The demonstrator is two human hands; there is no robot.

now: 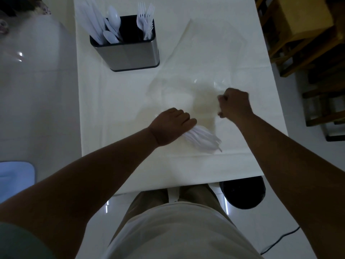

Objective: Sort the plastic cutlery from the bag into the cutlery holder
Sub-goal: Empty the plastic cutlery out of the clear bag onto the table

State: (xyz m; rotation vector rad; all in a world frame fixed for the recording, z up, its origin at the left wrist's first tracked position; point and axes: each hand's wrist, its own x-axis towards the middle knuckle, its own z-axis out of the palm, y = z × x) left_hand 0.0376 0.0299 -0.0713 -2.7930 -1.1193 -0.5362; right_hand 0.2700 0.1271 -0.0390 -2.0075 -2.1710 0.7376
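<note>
Both bare forearms reach forward over the near edge of the white table (115, 113). The left hand (171, 126), knuckles up, has its fingers curled round a bundle of white plastic cutlery (203, 140) whose loose ends fan out toward the person. Just beyond and to its right, the right hand (236, 104) is fisted, gripping the near end of the flat clear plastic bag (205, 58). Farther off on the left stands the rectangular brushed-steel cutlery holder (134, 53), with white knives (89, 21) and spoons (113, 19) in its left side and forks (145, 21) in its right
</note>
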